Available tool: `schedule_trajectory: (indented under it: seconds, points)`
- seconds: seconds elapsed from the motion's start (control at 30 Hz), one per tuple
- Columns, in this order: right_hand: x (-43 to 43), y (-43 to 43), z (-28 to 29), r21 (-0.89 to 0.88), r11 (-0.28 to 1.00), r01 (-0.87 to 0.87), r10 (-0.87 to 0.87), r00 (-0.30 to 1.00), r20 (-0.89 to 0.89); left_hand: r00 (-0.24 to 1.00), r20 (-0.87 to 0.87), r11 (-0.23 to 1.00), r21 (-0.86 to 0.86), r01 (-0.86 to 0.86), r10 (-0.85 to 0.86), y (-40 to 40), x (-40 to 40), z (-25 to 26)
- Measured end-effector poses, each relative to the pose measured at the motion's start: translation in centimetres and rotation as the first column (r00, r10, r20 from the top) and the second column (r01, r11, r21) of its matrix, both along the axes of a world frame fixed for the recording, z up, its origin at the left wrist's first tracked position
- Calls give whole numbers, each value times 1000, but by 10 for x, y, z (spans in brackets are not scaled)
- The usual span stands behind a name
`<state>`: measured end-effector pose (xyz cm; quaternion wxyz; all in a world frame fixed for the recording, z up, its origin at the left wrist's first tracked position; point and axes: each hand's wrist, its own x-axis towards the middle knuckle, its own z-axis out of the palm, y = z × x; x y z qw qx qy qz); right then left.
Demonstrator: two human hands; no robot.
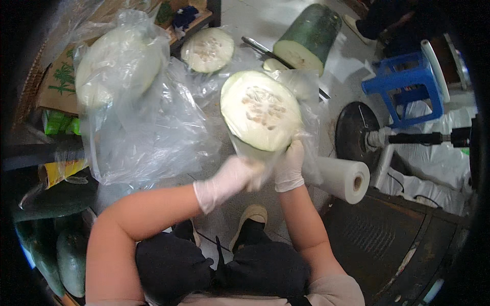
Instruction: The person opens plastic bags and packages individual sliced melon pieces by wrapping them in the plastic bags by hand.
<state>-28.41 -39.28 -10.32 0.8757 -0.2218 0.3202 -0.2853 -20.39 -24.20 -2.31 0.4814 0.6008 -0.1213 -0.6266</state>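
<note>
A thick cut piece of winter melon (264, 109), pale with a seedy core, is held up inside a clear plastic bag (311, 114). My right hand (291, 166), in a thin white glove, grips its lower right edge through the plastic. Just below the piece, my gloved left hand (235, 174) closes on gathered plastic; its fingers are blurred. Beyond lies a large winter melon with a cut end (321, 34). A long knife (264, 49) rests beside it, partly hidden by the bagged piece. Another cut piece (208, 49) sits in plastic on the floor.
At left, a large bagged melon piece (118, 65) stands by loose plastic bags (149, 134). Whole winter melons (71, 260) fill the lower left. To my right are a plastic roll (344, 179), a round black base (356, 130) and a blue stool (409, 88). A person (398, 23) is beyond.
</note>
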Motion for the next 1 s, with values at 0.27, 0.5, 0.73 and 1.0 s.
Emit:
schedule_trajectory:
  seconds: [0.27, 0.5, 0.73, 1.0]
  points:
    - [131, 21, -4, -100, 988, -115, 121, 991, 54, 944, 261, 975, 146, 170, -203, 71, 0, 3]
    - [197, -3, -33, -383, 636, -670, 456, 727, -513, 838, 361, 909, 240, 340, -408, 118, 50, 22]
    - [60, -7, 115, -372, 117, -921, 483, 380, -789, 790, 319, 842, 333, 424, -523, 111, 62, 13]
    - [-135, -89, 161, -195, -162, -967, -453, 249, -856, 613, 426, 725, 171, 667, -665, 29, 20, 7]
